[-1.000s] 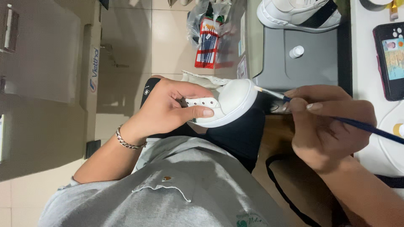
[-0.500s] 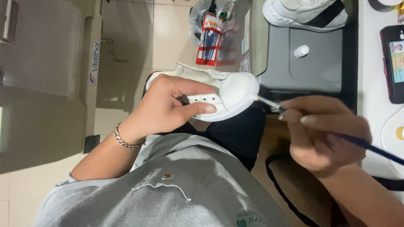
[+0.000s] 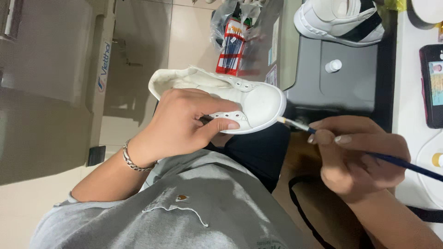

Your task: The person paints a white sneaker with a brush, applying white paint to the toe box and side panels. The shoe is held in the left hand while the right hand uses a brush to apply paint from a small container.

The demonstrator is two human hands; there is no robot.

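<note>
A white lace-less sneaker (image 3: 258, 99) is gripped in my left hand (image 3: 184, 124), fingers wrapped over its eyelet side, toe pointing right. My right hand (image 3: 360, 157) pinches a thin blue-handled paintbrush (image 3: 397, 160), whose pale tip sits right at the sneaker's toe edge. A silver chain bracelet (image 3: 131, 159) circles my left wrist. My grey shirt fills the lower view.
A second white sneaker with a black band (image 3: 341, 20) lies on a dark grey surface (image 3: 350, 87) beside a small white bottle (image 3: 333, 66). A pack of brushes in a plastic bag (image 3: 230, 44) is on the floor. A phone (image 3: 431, 85) rests on the white tabletop at right.
The sneaker has risen and turned so more of its opening and tongue shows. My right hand and the brush dropped slightly lower, with the tip staying at the toe.
</note>
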